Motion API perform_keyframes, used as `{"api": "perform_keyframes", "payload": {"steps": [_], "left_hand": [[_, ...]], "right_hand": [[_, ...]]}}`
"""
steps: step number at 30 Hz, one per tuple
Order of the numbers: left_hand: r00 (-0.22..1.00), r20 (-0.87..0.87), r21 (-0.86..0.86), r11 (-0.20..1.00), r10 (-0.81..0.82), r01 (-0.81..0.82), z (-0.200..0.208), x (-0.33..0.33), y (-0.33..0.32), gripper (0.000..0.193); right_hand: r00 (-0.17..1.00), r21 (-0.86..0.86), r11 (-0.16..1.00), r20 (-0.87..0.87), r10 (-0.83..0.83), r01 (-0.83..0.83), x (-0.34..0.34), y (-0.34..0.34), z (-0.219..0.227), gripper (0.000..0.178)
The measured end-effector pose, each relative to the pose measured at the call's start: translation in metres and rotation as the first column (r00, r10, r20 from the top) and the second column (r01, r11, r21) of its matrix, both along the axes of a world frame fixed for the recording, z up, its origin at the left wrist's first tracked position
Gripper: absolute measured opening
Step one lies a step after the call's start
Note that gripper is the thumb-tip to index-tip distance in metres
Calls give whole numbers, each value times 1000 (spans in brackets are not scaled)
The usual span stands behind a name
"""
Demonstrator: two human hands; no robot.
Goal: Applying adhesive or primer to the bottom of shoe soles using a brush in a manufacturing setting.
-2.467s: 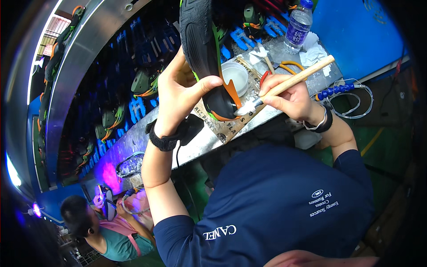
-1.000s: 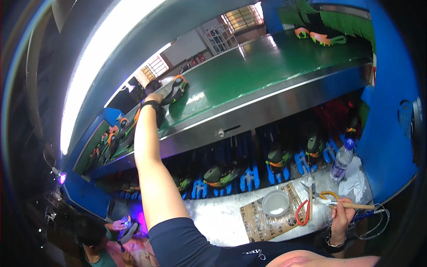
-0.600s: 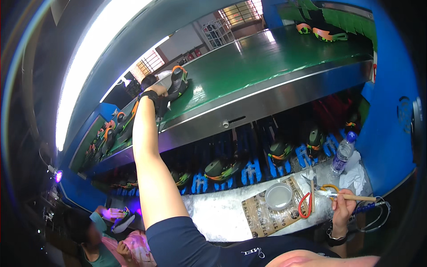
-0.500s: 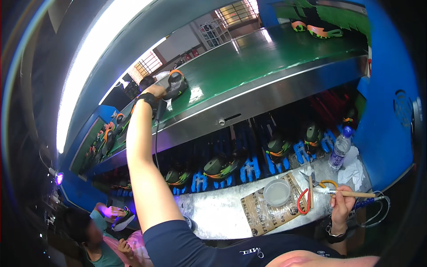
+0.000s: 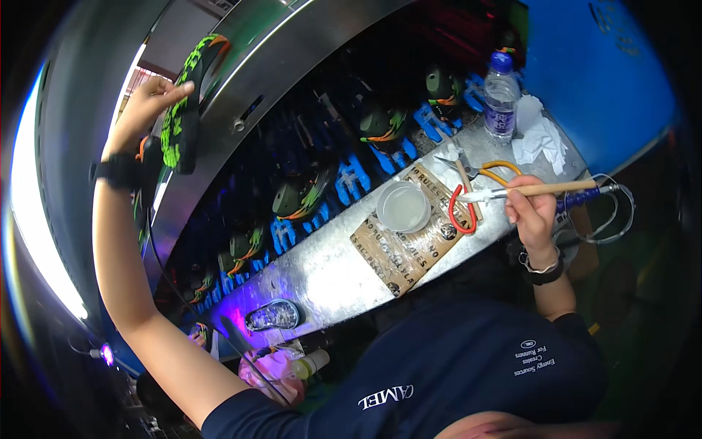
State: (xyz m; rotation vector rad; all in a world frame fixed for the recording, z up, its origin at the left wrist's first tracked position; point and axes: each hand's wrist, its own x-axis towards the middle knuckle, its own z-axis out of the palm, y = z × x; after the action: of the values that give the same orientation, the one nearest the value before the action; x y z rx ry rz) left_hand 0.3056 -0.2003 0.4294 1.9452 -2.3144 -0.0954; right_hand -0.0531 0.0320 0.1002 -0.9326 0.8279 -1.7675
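The clear round tub point(image 5: 401, 228), with cloudy pale liquid in it, rests on a taped piece of cardboard point(image 5: 398, 257) on the metal bench point(image 5: 329, 274). Well to the left of the tub, and higher up, the left hand point(image 5: 150, 106) is raised and grasps a black sole point(image 5: 191, 110) with bright green lugs and an orange end, its thumb along the edge and its other fingers curled. The sole is tilted steeply, well apart from the tub.

To the right of the tub, the right hand point(image 5: 534, 219) grips a brush point(image 5: 552, 188) by its wooden handle; the whitish bristle end points left toward the tub without reaching it. Between the tub and that hand lie a red tool handle point(image 5: 453, 212) and a thin wooden stick point(image 5: 466, 189); whether the bristles touch either, I cannot tell. An orange-yellow tool handle point(image 5: 502, 171) lies a little farther to the right of the tub.

Beyond the tub to its upper right, a blue-capped bottle point(image 5: 501, 106) stands near crumpled white paper point(image 5: 541, 139). Left of the tub is a dark oval piece with a pale blue rim point(image 5: 272, 314), and behind the tub run dark shoes point(image 5: 298, 197) and blue racks point(image 5: 352, 179).
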Motion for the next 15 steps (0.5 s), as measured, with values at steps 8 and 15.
{"api": "perform_keyframes", "payload": {"steps": [8, 15], "left_hand": [[952, 199, 344, 892, 234, -292, 0, -34, -16, 83], [563, -825, -63, 998, -46, -10, -5, 17, 101, 39]], "right_hand": [[985, -6, 987, 59, 162, -162, 11, 8, -5, 11], [947, 65, 949, -72, 314, -310, 24, -19, -11, 9]]}}
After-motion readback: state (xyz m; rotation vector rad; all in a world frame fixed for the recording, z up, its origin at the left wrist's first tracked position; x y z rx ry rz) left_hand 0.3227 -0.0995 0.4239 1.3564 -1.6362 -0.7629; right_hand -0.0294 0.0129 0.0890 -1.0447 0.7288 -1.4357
